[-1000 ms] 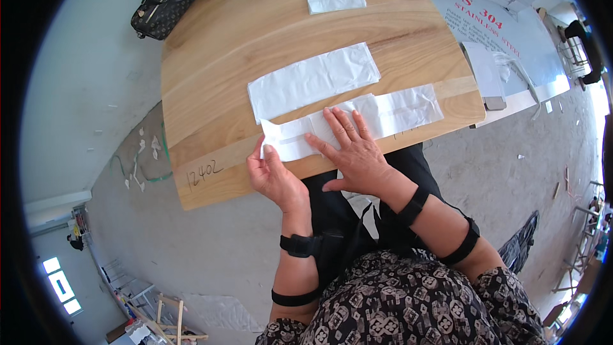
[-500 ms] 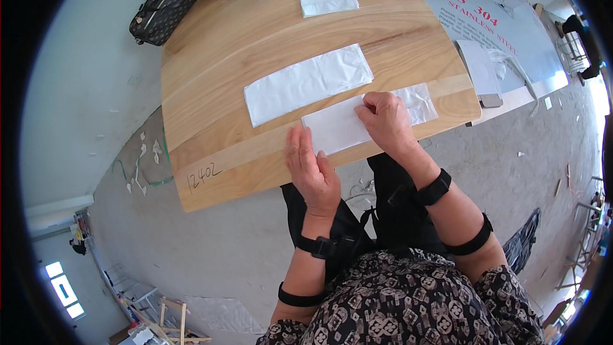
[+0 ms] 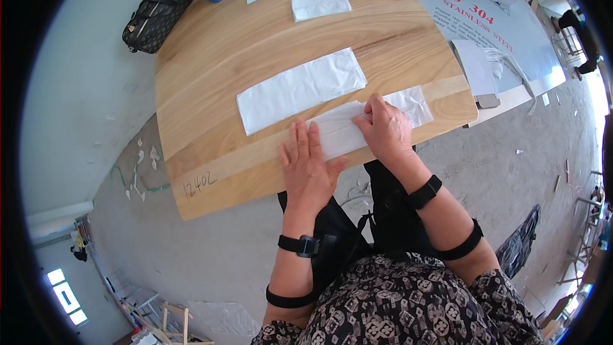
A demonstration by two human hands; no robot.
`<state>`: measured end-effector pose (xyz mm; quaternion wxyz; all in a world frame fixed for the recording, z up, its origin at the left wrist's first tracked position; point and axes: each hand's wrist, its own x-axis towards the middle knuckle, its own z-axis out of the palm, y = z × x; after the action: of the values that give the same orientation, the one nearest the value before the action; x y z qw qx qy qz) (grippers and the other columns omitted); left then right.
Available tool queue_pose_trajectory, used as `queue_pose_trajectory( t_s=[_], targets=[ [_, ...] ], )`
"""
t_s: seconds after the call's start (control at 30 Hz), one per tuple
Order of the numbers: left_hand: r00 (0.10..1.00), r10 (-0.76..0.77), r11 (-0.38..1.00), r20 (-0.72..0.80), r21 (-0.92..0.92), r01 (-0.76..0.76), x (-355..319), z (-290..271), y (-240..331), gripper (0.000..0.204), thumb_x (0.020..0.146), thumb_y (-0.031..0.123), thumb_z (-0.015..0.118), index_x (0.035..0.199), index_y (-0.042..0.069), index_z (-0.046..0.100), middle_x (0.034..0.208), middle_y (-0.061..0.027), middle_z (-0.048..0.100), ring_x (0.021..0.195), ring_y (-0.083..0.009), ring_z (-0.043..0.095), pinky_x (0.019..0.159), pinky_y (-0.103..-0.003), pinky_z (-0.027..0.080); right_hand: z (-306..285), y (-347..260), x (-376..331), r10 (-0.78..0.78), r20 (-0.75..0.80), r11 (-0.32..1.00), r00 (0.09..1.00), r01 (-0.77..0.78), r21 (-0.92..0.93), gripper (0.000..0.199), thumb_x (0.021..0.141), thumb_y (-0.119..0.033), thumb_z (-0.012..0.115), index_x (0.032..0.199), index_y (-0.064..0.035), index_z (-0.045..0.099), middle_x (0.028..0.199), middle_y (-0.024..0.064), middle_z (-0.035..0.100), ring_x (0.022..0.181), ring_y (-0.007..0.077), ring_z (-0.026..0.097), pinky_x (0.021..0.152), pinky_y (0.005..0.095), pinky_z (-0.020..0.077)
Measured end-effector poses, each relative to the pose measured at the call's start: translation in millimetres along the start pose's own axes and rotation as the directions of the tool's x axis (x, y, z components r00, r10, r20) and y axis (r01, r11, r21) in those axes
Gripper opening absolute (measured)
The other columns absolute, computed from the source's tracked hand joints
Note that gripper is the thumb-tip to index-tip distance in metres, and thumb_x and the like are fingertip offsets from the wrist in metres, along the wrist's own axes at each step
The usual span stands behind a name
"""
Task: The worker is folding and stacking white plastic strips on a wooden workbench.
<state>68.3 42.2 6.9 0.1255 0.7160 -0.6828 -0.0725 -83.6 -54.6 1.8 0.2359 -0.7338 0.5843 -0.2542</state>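
While both hands work at the near edge of the wooden table (image 3: 211, 76), a folded white sheet (image 3: 338, 134) lies beneath them, its long side roughly parallel to that edge. The left hand (image 3: 306, 176) rests palm down across the sheet's left end, its fingers straight and slightly apart, the outer ones over bare wood. The right hand (image 3: 388, 131) stands over the sheet nearer its right end, fingers curled together and thumb drawn in beside them; whether they clamp a layer or merely press on it cannot be told. Just beyond lies a flat white strip (image 3: 300, 89), apart from the sheet, and farther off a smaller white piece (image 3: 321, 4). The sheet appears thin, light and limp: its exposed right end is wrinkled, which suggests that it creases readily and may slide on the smooth wood. It is probably best held flat under a spread palm at one end, with a thumb-and-finger grip along a folded edge, since a pull at a single corner could skew the layers or tear them.
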Motion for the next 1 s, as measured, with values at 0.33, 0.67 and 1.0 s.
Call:
queue_pose_trajectory(
  t_s=[0.33, 0.67, 1.0],
  targets=[
    [0.941, 0.224, 0.940, -0.252, -0.199, -0.277, 121, -19, 3, 0.017, 0.074, 0.006, 0.070, 0.089, 0.005, 0.063, 0.091, -0.0095, 0.061, 0.090, -0.0321, 0.056, 0.080, -0.041, 0.046, -7, 0, 3, 0.082, 0.100, 0.997, 0.992, -0.081, -0.019, 0.027, 0.077, -0.022, 0.069, 0.090, -0.0063, 0.051, 0.079, 0.0137, 0.067, 0.074, 0.0347, 0.065, 0.063, 0.0452, 0.0487],
    [0.989, -0.014, 0.892, -0.151, -0.448, -0.056, 138, 19, -10, 0.010, 0.074, 0.009, 0.072, 0.075, 0.006, 0.063, 0.082, -0.0066, 0.061, 0.084, -0.0272, 0.057, 0.075, -0.040, 0.046, -16, -2, 8, 0.103, 0.071, 0.976, 0.992, -0.114, 0.183, 0.020, 0.076, -0.019, 0.068, 0.084, -0.0033, 0.058, 0.072, 0.0140, 0.066, 0.069, 0.0340, 0.065, 0.062, 0.0429, 0.0504],
    [0.992, -0.115, 0.694, -0.051, -0.718, 0.043, 135, 14, -14, 0.008, 0.081, 0.004, 0.068, 0.078, -0.002, 0.064, 0.079, -0.0031, 0.060, 0.068, -0.0104, 0.055, 0.065, -0.026, 0.046, 5, -27, 66, 0.405, 0.205, 0.737, 0.891, -0.451, 0.504, 0.023, 0.078, -0.016, 0.066, 0.076, 0.0069, 0.065, 0.060, 0.0166, 0.064, 0.053, 0.0260, 0.066, 0.054, 0.0365, 0.0522]
  ],
)
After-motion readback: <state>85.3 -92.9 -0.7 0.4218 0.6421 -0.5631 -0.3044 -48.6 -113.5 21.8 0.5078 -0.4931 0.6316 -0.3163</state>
